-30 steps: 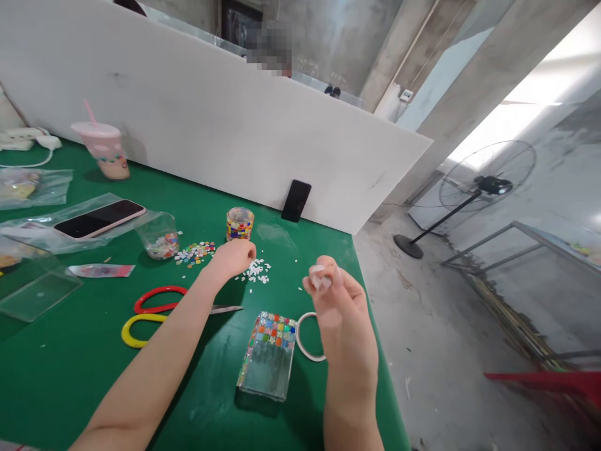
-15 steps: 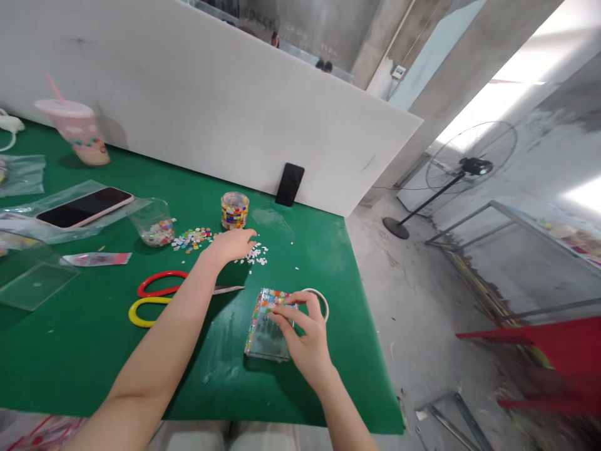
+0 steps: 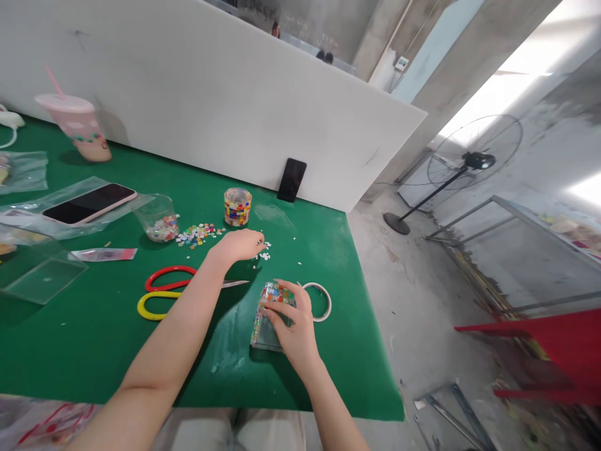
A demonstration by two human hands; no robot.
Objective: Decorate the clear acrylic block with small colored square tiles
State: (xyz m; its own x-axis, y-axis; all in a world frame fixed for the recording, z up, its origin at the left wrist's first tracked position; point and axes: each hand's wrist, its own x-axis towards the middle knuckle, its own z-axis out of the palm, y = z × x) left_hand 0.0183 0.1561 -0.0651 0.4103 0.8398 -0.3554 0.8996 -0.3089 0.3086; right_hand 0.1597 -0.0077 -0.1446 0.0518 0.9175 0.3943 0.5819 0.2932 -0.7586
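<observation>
My left hand (image 3: 241,244) is at the small pile of white mosaic tiles (image 3: 265,256), fingers curled together and pointing down. Whatever is between its fingertips is too small to make out. My right hand (image 3: 297,322) lies over a clear box (image 3: 267,339) partly covered with colourful mosaic tiles (image 3: 271,293). Its thumb and fingers close on the tiled part, hiding much of the top. A roll of white tape (image 3: 328,304) is just right of that hand. Under my left forearm lie scissors (image 3: 157,294) with red and yellow handles.
A tiled round jar (image 3: 237,210) stands behind my left hand, with loose coloured tiles (image 3: 200,233) and a clear cup of tiles (image 3: 162,228) to its left. Farther left are a phone (image 3: 89,203), a glue tube (image 3: 103,254) and a drink cup (image 3: 77,128). Another phone (image 3: 292,180) leans on the partition (image 3: 211,94).
My left hand has moved slightly right over the white tiles and its fingers have curled in. The right-hand fingers have shifted toward the box's left edge. The whole view has shifted a little.
</observation>
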